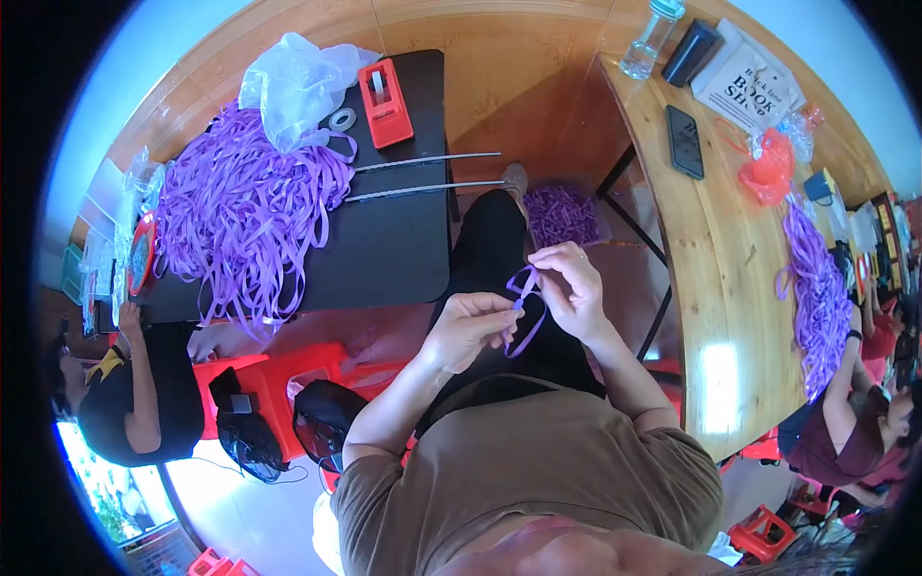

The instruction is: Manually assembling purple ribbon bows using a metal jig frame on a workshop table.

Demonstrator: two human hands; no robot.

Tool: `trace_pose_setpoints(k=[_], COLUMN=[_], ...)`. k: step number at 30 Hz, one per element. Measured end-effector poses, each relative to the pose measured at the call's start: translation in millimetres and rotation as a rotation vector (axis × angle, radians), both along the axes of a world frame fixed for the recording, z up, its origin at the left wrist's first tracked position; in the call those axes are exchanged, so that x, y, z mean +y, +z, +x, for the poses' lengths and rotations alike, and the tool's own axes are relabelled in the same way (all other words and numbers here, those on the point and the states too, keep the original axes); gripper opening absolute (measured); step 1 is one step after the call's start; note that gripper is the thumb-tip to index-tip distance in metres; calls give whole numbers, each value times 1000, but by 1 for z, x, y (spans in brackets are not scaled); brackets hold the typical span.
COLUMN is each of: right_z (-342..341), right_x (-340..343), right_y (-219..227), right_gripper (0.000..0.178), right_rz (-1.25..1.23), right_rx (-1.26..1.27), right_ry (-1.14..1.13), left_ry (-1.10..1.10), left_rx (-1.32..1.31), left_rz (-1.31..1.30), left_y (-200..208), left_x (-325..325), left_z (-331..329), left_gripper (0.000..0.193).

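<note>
A narrow purple ribbon [539, 326] hangs in loops between my two hands, above my lap. My left hand [471, 329] pinches it near a small blue-purple piece where the strands meet. My right hand [572, 283] holds the upper loop between thumb and fingertips. A large heap of purple ribbons [252, 206] covers much of the black table [394, 245] to my left. Two thin metal rods [432, 190] lie beside that heap and stick out past the table's right edge.
A red tape dispenser [385, 104], a tape roll [341, 119] and a plastic bag [298, 86] are on the black table. On the wooden table [711, 278] lie a phone [684, 142] and more purple ribbons [816, 288]. A ribbon-filled bin [564, 215] stands between. Co-workers sit at both sides.
</note>
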State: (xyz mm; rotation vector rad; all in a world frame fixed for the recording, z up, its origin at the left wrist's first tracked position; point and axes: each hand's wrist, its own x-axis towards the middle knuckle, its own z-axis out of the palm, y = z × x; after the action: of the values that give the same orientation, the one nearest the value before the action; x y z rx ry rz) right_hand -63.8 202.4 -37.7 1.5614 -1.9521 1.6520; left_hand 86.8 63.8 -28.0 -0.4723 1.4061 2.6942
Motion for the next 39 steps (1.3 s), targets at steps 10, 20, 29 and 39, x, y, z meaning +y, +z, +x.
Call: trace_pose_setpoints(k=[10, 20, 29, 39], right_z=[8, -49, -118, -153], right_x=[-5, -30, -101, -180], right_y=[-15, -30, -12, -25], right_gripper=[37, 31, 30, 34], right_rz=[-47, 304, 145, -32], right_rx=[218, 531, 508, 480], right_ry=[-80, -301, -325, -115], left_ry=[33, 222, 420, 678], left_rx=[-27, -70, 236, 451], left_rz=[36, -10, 201, 282], left_y=[-7, -62, -75, -81], left_x=[0, 3, -28, -49], left_z=[-3, -52, -116, -145], left_gripper=[13, 11, 14, 20])
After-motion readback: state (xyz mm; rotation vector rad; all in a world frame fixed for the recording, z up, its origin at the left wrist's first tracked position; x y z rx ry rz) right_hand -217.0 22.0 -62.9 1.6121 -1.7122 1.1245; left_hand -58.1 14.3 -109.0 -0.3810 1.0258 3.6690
